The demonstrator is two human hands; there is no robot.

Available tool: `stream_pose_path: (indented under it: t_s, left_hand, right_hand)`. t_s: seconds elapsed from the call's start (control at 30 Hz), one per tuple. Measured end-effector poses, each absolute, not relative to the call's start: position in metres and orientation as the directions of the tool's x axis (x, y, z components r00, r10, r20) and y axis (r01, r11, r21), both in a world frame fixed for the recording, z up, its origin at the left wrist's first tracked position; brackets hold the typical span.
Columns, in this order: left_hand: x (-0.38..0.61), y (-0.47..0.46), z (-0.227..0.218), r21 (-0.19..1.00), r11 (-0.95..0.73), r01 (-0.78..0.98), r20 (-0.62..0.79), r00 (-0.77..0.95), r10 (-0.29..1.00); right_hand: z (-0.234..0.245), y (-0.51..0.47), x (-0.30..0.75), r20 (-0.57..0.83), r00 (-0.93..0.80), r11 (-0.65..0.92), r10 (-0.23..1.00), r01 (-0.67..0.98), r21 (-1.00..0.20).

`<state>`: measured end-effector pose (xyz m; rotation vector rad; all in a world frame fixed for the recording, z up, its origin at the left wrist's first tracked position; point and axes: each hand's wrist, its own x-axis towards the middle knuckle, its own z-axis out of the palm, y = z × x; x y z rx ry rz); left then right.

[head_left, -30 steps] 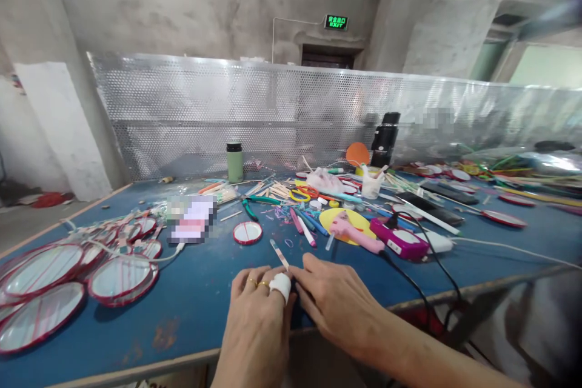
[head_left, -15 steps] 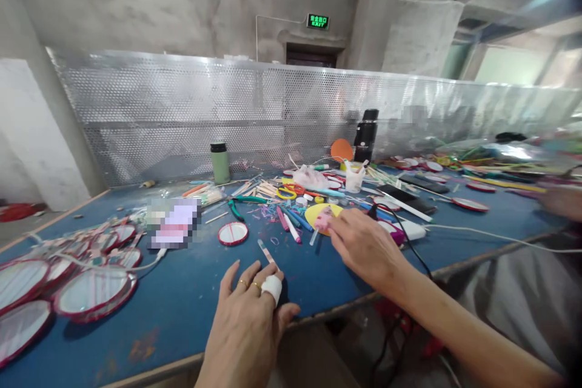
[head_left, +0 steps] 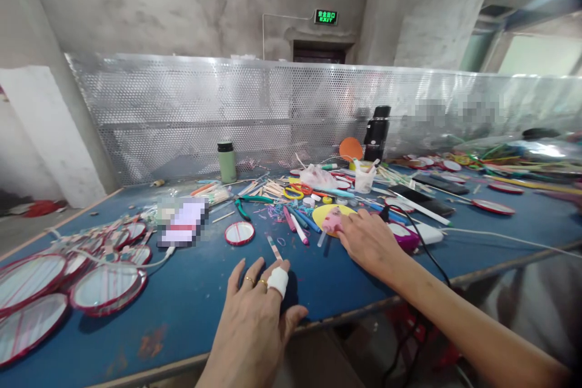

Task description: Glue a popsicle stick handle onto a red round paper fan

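Note:
My left hand (head_left: 261, 309) lies palm down near the table's front edge, fingers stretched and apart. It wears two rings and a white wrapping on the index finger. That fingertip rests at the near end of a thin striped strip (head_left: 274, 248). My right hand (head_left: 368, 240) is closed on a small pink object with a clear narrow tip (head_left: 334, 220), its kind partly hidden by the fingers. Beneath that object is a yellow disc (head_left: 322, 213). A small round red-rimmed piece (head_left: 239, 233) lies beyond my left hand, and pink and blue pens (head_left: 295, 225) lie between the hands.
Red-rimmed discs (head_left: 107, 288) pile up at the left by a phone (head_left: 184, 222) on a white cable. Further back are green-handled pliers (head_left: 243, 209), a green bottle (head_left: 227, 163), a black flask (head_left: 378, 133), wooden sticks (head_left: 275, 187) and a white cup (head_left: 364, 177). A perforated metal screen (head_left: 191, 109) stands behind.
The view has turned slightly left, so everything sits further right. Both hands keep nearly the same pose. The blurred hand of another person at the right edge has gone out of view.

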<state>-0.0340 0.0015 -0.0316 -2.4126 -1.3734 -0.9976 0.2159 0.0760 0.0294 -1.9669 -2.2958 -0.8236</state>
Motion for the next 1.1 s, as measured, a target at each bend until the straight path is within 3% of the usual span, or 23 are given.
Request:
stream_pose_path:
  t_s: [0.33, 0.53, 0.87, 0.97, 1.03, 1.1]
  left_hand:
    - [-0.027, 0.008, -0.021, 0.187, -0.561, 0.806, 0.601, 0.358, 0.715]
    - [-0.026, 0.012, -0.027, 0.127, -0.558, 0.820, 0.639, 0.363, 0.678]
    - [-0.024, 0.007, -0.023, 0.202, -0.543, 0.815, 0.595, 0.339, 0.729]
    - [-0.023, 0.002, -0.023, 0.218, -0.536, 0.816, 0.597, 0.323, 0.735]
    - [-0.023, -0.001, -0.021, 0.212, -0.524, 0.825, 0.589, 0.320, 0.743]
    - [-0.024, -0.004, -0.018, 0.187, -0.524, 0.831, 0.574, 0.340, 0.745]
  right_hand:
    - [0.027, 0.087, 0.224, 0.331, -0.248, 0.094, 0.910, 0.904, 0.417]
    - [0.022, 0.093, 0.234, 0.354, -0.272, 0.097, 0.895, 0.893, 0.440]
    - [0.003, 0.115, 0.261, 0.543, -0.450, 0.182, 0.709, 0.861, 0.475]
    - [0.021, 0.103, 0.264, 0.568, -0.442, 0.262, 0.694, 0.890, 0.373]
    - [0.039, 0.086, 0.263, 0.577, -0.396, 0.357, 0.715, 0.915, 0.186]
    - [0.056, 0.067, 0.260, 0.580, -0.324, 0.444, 0.748, 0.893, -0.074]
